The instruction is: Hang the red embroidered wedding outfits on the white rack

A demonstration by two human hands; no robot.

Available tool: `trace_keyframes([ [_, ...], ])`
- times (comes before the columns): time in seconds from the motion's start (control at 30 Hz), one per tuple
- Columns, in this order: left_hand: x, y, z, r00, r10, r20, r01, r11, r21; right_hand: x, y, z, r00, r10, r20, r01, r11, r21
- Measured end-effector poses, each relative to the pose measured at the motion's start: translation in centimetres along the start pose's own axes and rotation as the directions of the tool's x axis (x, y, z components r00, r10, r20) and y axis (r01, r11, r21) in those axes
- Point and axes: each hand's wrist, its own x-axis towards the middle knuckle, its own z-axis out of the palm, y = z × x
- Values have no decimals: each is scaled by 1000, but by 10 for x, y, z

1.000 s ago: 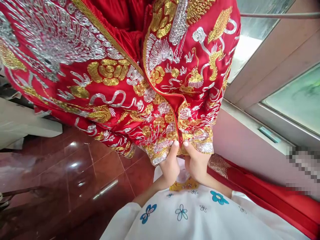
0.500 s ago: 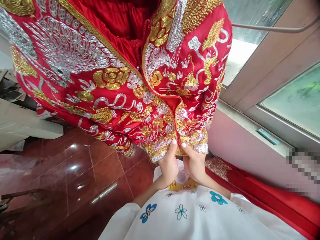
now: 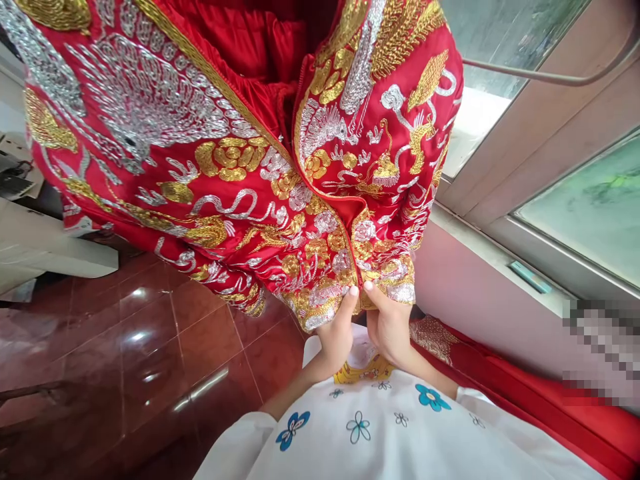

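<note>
Thumbs (image 3: pixel 350 301) closer together than earlier; left hand (image 3: pixel 335 341) and right hand (image 3: pixel 391 333) pinch red jacket (image 3: pixel 273 230) hem (image 3: pixel 320 318) at six o'clock, likely keeping front edges (image 3: pixel 347 237) together.

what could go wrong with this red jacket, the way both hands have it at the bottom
The left hand and right hand pinch the jacket near its bottom hem, right where the gold and silver embroidery sits; a hard tug might loosen or snag the thread. Above the hands, the front edges spread apart and one side curls outward, so the two sides could end up uneven.
</note>
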Motion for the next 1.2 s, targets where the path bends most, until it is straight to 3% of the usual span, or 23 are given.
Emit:
trace_keyframes([
  [0.23,4,3,-2,999,2,-40,-1,1000,31,7,7,9,998,-54,23,55,997,-49],
  [0.3,7,3,-4,998,-29,-59,30,999,18,5,9,0,998,12,54,-9,999,-49],
  [0.37,9,3,-6,995,-58,-82,58,998,4,1,7,-19,976,185,115,-172,979,-109],
  [0.4,10,2,-7,993,-71,-91,71,997,5,-2,4,-31,935,312,166,-280,941,-190],
  [0.47,12,0,-8,991,-88,-99,91,996,27,-7,-5,-55,765,588,262,-446,777,-444],
  [0.5,12,-2,-9,991,-96,-93,101,994,43,-9,-12,-64,677,680,280,-449,683,-576],
  [0.53,12,-3,-9,991,-104,-84,109,992,57,-11,-19,-70,639,716,280,-395,618,-680],
  [0.57,12,-5,-9,991,-110,-75,114,991,64,-11,-26,-72,665,695,275,-308,590,-746],
  [0.67,11,-10,-9,991,-128,-36,130,990,59,-5,-37,-62,887,369,278,10,586,-810],
  [0.73,11,-15,-9,990,-143,8,142,988,55,6,-34,-49,931,215,294,148,514,-845],
  [0.83,11,-21,-12,992,-127,0,126,989,81,19,-19,-36,916,193,351,255,395,-882],
  [0.97,11,-25,-16,997,-64,-53,70,989,127,21,-6,-34,885,240,400,313,329,-891],
  [1.2,4,-23,-25,971,-241,0,241,971,-8,12,1,-34,878,294,378,330,201,-922],
])
